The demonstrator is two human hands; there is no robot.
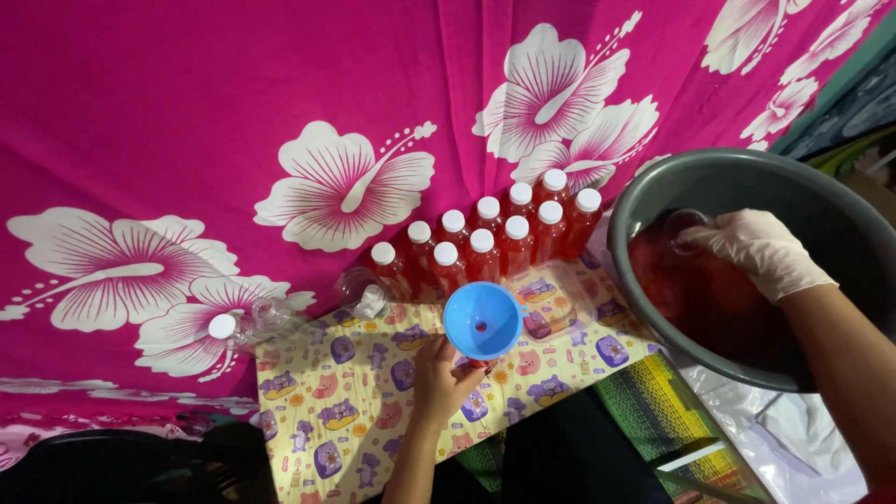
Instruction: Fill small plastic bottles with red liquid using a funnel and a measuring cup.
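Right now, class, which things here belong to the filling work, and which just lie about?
In use:
blue funnel
left hand
gloved right hand
grey basin
clear cup

Lying about:
capped red bottles
empty bottles
clear lidded box

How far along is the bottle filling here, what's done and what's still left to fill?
Done: about eleven capped bottles of red liquid stand in rows by the pink cloth. In hand: the left hand steadies a bottle under the blue funnel, while the gloved right hand dips a clear cup in the grey basin. Left: red liquid remains in the basin, and two empty bottles lie on their sides.
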